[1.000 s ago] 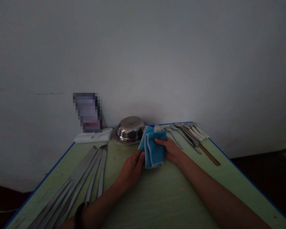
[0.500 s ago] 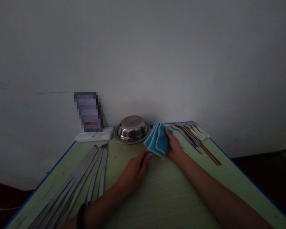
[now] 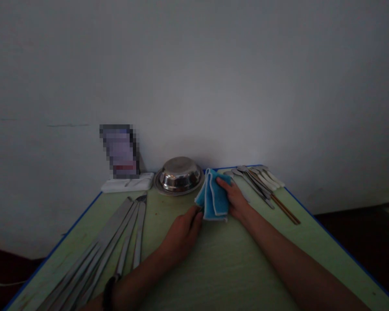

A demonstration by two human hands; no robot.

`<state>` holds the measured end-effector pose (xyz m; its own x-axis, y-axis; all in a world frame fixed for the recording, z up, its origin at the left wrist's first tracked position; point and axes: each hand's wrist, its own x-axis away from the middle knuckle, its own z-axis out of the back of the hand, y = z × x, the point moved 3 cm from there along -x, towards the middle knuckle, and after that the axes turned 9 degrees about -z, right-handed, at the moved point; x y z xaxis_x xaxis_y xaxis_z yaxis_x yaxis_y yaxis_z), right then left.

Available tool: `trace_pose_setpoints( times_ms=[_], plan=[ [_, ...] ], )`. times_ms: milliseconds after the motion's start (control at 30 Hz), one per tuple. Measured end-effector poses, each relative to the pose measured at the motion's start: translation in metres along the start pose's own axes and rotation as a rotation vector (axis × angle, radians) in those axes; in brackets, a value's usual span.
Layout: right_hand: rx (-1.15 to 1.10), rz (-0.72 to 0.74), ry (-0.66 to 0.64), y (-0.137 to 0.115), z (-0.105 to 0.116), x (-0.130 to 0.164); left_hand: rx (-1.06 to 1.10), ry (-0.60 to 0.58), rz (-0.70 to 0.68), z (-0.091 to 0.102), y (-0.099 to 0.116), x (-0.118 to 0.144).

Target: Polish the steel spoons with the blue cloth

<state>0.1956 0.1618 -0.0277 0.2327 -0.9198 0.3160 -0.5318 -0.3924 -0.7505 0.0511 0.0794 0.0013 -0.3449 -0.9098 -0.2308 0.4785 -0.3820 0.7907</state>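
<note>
My right hand [image 3: 235,199] grips a folded blue cloth [image 3: 212,196] with white edging, holding it just above the green table [image 3: 233,263]. The cloth seems wrapped around a piece of cutlery, which is hidden. My left hand [image 3: 183,231] rests low on the table with its fingertips closed at the cloth's lower left corner, apparently on the end of that hidden piece. An upturned steel bowl [image 3: 179,174] sits just behind the cloth.
Several spoons and wooden-handled utensils [image 3: 262,183] lie in a row at the back right. Several long metal knives [image 3: 116,242] lie on the left. A folded white cloth [image 3: 128,184] and a blurred upright card [image 3: 120,151] stand against the wall. The table has blue edges.
The right hand pushed the cloth away toward the bowl, then drew it back toward the left hand. The left hand stayed low on the table.
</note>
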Motion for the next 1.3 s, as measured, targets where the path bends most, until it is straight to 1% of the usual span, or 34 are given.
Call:
trace_pose_setpoints(
  times_ms=[167, 333, 400, 533, 600, 733, 933, 1100, 1300],
  plan=[
    [-0.008, -0.027, -0.012, 0.000, 0.000, 0.000, 0.052, 0.022, 0.017, 0.000, -0.001, -0.001],
    [-0.088, -0.047, -0.024, 0.000, 0.001, -0.004, 0.117, 0.066, 0.062, 0.003, -0.003, 0.000],
    [-0.124, -0.039, -0.029, -0.002, 0.001, -0.005, 0.198, 0.080, 0.097, 0.004, -0.005, -0.001],
    [-0.164, -0.037, -0.054, -0.006, -0.002, -0.001, 0.462, 0.068, 0.196, 0.003, -0.009, -0.004],
    [-0.169, -0.046, -0.074, -0.008, -0.004, 0.001, 0.495, 0.071, 0.211, 0.003, -0.010, -0.005],
    [-0.153, -0.077, -0.087, -0.006, -0.005, 0.004, 0.509, 0.084, 0.217, 0.004, -0.011, -0.006],
    [-0.060, -0.146, -0.045, -0.001, -0.001, 0.003, 0.472, 0.071, 0.212, 0.001, -0.016, -0.005],
    [0.031, -0.105, -0.015, 0.000, -0.002, 0.005, 0.377, 0.028, 0.177, -0.002, -0.014, -0.002],
    [0.083, -0.069, -0.038, 0.003, -0.005, 0.004, 0.277, -0.010, 0.134, -0.003, -0.008, -0.003]
  ],
)
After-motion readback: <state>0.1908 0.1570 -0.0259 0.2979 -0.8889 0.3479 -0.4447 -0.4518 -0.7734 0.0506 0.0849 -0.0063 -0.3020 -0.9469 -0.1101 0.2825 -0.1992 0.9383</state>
